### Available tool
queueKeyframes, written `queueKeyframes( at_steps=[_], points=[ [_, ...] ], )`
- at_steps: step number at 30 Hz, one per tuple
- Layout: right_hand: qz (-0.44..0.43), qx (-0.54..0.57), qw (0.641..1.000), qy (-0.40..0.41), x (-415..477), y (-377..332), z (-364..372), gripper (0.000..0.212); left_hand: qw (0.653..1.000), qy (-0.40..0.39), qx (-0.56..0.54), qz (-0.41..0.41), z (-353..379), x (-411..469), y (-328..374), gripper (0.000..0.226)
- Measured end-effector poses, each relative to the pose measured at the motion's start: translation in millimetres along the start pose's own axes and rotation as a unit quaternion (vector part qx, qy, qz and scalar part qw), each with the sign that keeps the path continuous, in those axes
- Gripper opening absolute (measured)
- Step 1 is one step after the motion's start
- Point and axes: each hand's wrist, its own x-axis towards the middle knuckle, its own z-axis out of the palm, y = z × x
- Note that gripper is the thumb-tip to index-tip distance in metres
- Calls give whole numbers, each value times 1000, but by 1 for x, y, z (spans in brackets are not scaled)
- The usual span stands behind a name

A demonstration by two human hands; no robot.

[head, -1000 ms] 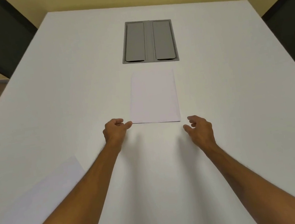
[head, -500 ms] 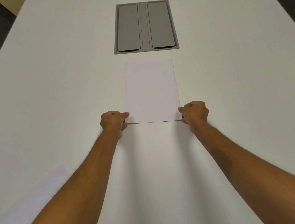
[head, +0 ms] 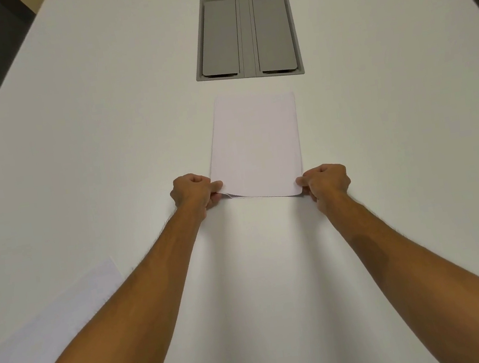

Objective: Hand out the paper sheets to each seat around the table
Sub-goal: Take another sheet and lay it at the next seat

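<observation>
White table (head: 103, 139) – both hands pinch paper stack (head: 255, 148).

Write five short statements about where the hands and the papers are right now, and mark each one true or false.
1. Both hands pinch the near corners of the paper stack. True: the left hand and the right hand each grip one.
2. The stack covers the grey hatch. False: it lies just short of it.
3. A single sheet lies near the left forearm. True.
4. The stack's near edge is lifted off the table. True.
5. The hatch flaps stand open. False: both lie shut.
</observation>
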Motion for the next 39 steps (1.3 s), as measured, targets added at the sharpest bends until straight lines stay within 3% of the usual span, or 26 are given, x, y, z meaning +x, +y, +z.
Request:
queueKeyframes(
  at_steps=[10,14,18,23,39],
  points=[
    [-20,-11,1000,2,-6,-4,-1,17,976,68,160,130,-1,-16,-2,6],
    [-9,-2,1000,-6,-6,-5,-2,10,982,61,135,120,1,-18,-2,10],
    [4,9,1000,-25,-7,-6,-1,18,985,60,121,107,1,-20,-3,9],
    [5,4,1000,-21,-5,-5,-1,22,975,70,169,128,2,-23,0,7],
    [-38,-29,998,38,-4,2,-11,21,999,-34,-28,8,1,-18,-15,16]
  ],
)
